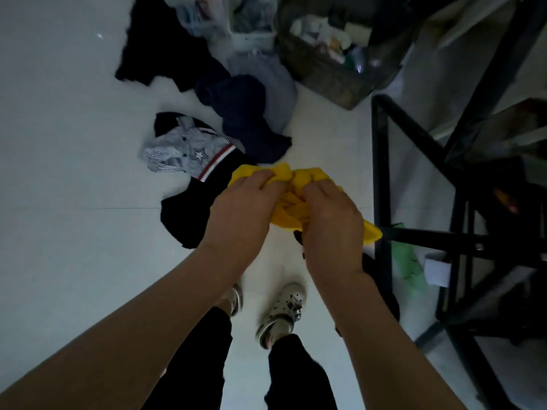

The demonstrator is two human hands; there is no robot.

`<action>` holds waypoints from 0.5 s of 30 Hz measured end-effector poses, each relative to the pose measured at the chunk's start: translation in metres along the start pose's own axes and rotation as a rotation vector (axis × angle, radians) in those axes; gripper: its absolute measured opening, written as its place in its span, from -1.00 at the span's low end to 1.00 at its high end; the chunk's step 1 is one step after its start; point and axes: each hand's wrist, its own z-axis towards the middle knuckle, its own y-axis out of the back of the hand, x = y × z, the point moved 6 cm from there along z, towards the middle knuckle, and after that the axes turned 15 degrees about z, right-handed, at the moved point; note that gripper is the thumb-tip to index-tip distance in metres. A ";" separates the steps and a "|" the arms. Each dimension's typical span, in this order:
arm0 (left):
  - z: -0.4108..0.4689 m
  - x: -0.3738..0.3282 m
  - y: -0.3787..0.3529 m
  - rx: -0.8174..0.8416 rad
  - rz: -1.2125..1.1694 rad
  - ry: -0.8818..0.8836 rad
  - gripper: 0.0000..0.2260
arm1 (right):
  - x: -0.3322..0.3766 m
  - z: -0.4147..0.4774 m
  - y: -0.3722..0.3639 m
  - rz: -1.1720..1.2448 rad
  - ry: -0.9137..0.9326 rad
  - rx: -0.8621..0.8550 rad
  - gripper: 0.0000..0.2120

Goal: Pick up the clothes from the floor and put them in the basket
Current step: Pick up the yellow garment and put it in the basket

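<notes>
Soft, crumpled yellow cloth [296, 176] is bunched above the glossy pale floor [74, 143], the fingers of the left hand [239, 208] and right hand [331, 220] both clenched into its folds. Beyond lie a striped shirt [177, 149], a navy garment [242, 113] and a white basket [251, 39]; a black metal frame [381, 173] stands just right.
</notes>
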 end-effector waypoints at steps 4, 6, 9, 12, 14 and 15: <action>-0.035 -0.006 0.114 -0.117 0.027 0.022 -0.69 | 0.092 -0.010 0.064 -0.013 0.145 0.012 -0.76; -0.066 -0.012 0.174 -0.211 0.057 0.052 -0.71 | 0.142 -0.023 0.097 -0.019 0.261 0.005 -0.78; -0.111 -0.021 0.238 -0.295 0.110 0.128 -0.79 | 0.207 -0.048 0.137 0.003 0.414 -0.019 -0.86; -0.161 -0.028 0.288 -0.376 0.159 0.245 -0.79 | 0.263 -0.071 0.163 0.051 0.530 -0.020 -0.84; -0.199 -0.032 0.317 -0.433 0.188 0.339 -0.77 | 0.296 -0.092 0.173 0.105 0.615 0.029 -0.78; -0.222 -0.033 0.332 -0.470 0.211 0.389 -0.77 | 0.314 -0.105 0.176 0.122 0.672 0.062 -0.78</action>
